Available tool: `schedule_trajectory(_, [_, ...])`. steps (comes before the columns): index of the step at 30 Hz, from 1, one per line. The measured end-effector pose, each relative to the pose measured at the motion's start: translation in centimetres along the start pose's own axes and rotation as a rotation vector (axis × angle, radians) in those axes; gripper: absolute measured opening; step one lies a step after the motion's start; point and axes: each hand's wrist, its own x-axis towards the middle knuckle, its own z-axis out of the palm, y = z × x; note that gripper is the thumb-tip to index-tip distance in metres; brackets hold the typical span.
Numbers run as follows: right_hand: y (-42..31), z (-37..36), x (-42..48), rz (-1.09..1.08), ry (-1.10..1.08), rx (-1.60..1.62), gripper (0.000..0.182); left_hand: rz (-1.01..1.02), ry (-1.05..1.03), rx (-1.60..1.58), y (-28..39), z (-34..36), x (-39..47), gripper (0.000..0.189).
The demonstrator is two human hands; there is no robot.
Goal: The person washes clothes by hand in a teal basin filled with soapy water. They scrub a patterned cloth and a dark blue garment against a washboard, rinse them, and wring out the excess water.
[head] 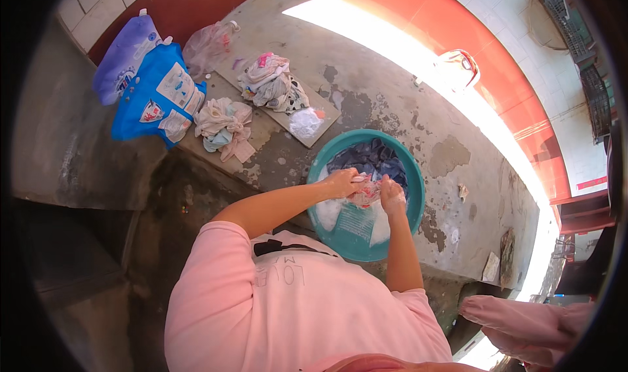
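Note:
Over a teal plastic basin [418, 185] with a ribbed washboard surface [354, 222] inside, my left hand [342, 182] grips one side of a wet white cloth with red marks [365, 191]. The other side of that cloth is held in my right hand [392, 195], which has suds on it. Dark blue wet fabric [373, 157] lies in the far part of the basin, beyond my hands. White foam [329, 214] sits on both sides of the ribbed surface. The parts of the cloth inside my fingers are hidden.
Left of the basin, a board [321, 131] on the concrete ledge [441, 127] bears crumpled clothes [272, 82] and white powder [305, 122]. Nearby are another crumpled cloth pile [225, 127], a clear plastic bag [208, 48], a blue bag [159, 90] and a purple pouch [128, 53]. Pink fabric [525, 323] shows at lower right.

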Motion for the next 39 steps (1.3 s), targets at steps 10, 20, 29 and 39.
schedule_trajectory(10, [-21.8, -4.0, 2.0, -0.372, 0.028, 0.655, 0.040, 0.171, 0.398, 0.325, -7.6, -16.5, -8.5, 0.075])
schedule_trajectory(20, [-27.0, 2.4, 6.7, -0.523, 0.371, 0.477, 0.040, 0.040, 0.427, -0.780, -8.8, -20.5, -6.7, 0.038])
schedule_trajectory(29, [-18.8, 3.9, -0.9, 0.134, 0.018, 0.573, 0.051, 0.216, 0.806, -0.435, -13.1, -34.0, 5.9, 0.057])
schedule_trajectory(39, [-11.2, 6.6, -9.6, 0.438, -0.009, 0.585, 0.053, -0.424, 0.335, 0.199, -27.6, -35.1, 13.7, 0.086])
